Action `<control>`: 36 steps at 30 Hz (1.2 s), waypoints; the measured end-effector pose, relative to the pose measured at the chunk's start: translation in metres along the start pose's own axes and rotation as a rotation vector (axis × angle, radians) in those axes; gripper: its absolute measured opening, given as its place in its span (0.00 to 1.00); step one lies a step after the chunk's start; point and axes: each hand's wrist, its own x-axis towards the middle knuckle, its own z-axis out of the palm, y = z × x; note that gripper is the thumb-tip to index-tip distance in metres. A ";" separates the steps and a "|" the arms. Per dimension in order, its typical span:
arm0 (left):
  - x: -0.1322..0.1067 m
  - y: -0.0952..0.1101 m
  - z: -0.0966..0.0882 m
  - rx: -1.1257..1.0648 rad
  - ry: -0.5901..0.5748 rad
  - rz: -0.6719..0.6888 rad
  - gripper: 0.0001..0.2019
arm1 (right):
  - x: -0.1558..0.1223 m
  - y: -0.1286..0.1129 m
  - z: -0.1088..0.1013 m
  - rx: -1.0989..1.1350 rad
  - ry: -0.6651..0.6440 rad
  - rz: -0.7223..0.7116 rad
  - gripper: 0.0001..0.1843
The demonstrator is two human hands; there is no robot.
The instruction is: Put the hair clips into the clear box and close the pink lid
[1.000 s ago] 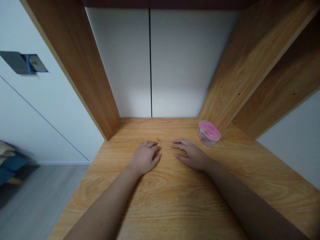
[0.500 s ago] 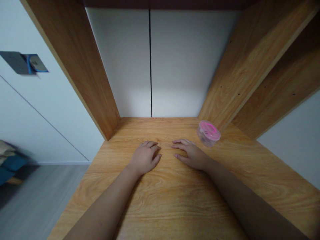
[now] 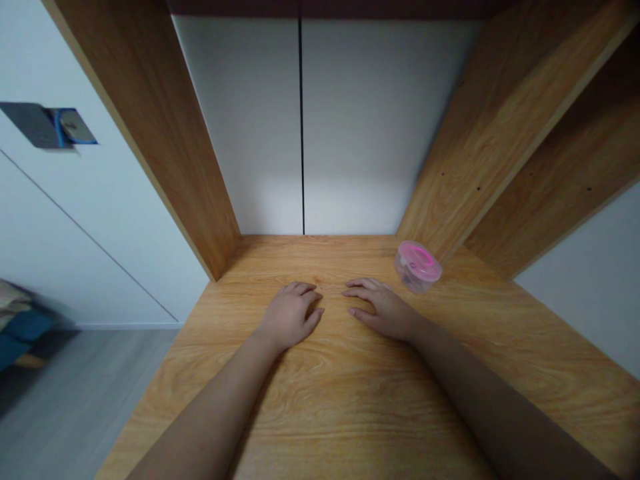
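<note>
Both of my hands rest palm down on the wooden desktop [image 3: 320,393], a short gap between their fingertips. My left hand [image 3: 291,313] has its fingers apart and loosely curved, and it holds nothing. Facing it, my right hand [image 3: 381,309] also lies with fingers spread and no object in it. Just behind and to the right of my right hand stands a round clear plastic container with a pink lid [image 3: 419,265]. Something small and dark shows faintly inside it, too blurred to name. Neither hand touches the container.
Wooden uprights rise on the left [image 3: 150,120] and right [image 3: 480,143] of a white back panel [image 3: 350,127]. An opened wall socket box [image 3: 75,127] shows blue wiring at far left. Below it, a blue piece of furniture [image 3: 23,337] stands on the grey floor.
</note>
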 end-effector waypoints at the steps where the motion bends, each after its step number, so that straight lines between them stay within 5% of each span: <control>1: 0.000 0.000 0.000 0.000 0.000 0.000 0.16 | 0.000 0.000 0.000 -0.003 0.002 -0.001 0.21; 26: -0.001 -0.001 0.001 -0.021 0.008 -0.007 0.16 | 0.001 0.000 0.000 0.012 0.033 -0.013 0.22; 36: -0.001 -0.002 0.001 -0.022 0.001 -0.010 0.16 | 0.002 0.008 -0.018 -0.284 0.556 0.197 0.23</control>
